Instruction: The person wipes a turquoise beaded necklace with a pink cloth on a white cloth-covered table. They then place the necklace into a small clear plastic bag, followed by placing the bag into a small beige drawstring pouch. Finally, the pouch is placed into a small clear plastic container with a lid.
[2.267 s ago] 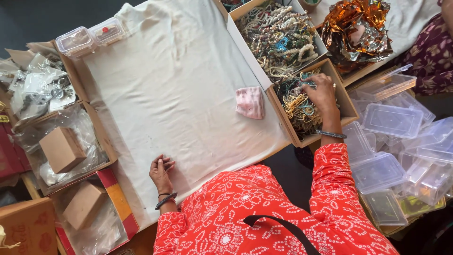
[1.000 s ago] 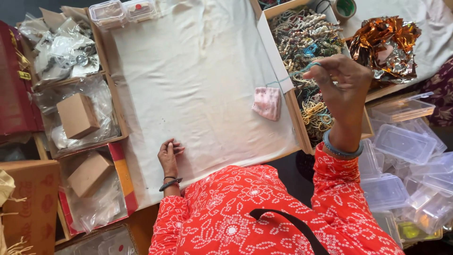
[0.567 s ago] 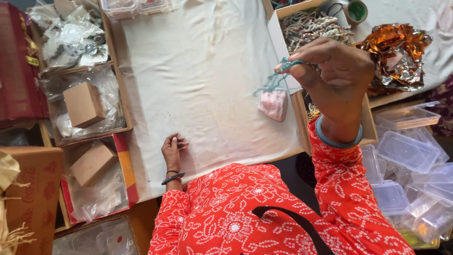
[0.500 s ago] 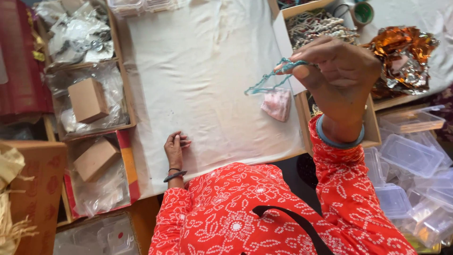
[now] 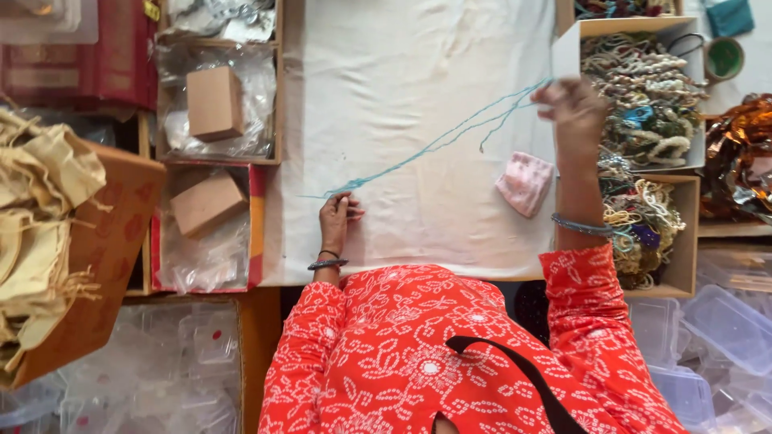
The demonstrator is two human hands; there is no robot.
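A long teal thread [image 5: 438, 145] stretches slantwise over the white cloth [image 5: 402, 72]. My right hand [image 5: 572, 108] is raised near the bead box and is shut on the thread's upper end, where a few loose strands hang. My left hand [image 5: 338, 219] rests low on the cloth, its fingertips closed on the thread's lower end, with a short tail sticking out to the left. A small pink pouch [image 5: 524, 183] lies on the cloth below my right forearm.
Two open boxes of beaded strings [image 5: 643, 96] [image 5: 647, 233] stand at the right, with crumpled foil [image 5: 740, 153] and a tape roll [image 5: 724, 58] beyond. Trays with small brown boxes [image 5: 213, 103] [image 5: 207, 202] line the left. Cream drawstring bags [image 5: 40, 209] and clear plastic containers [image 5: 724, 321] lie around.
My right hand pulled the teal thread out of the bead box and drew it across the cloth. My left hand has taken its other end. The view has shifted left.
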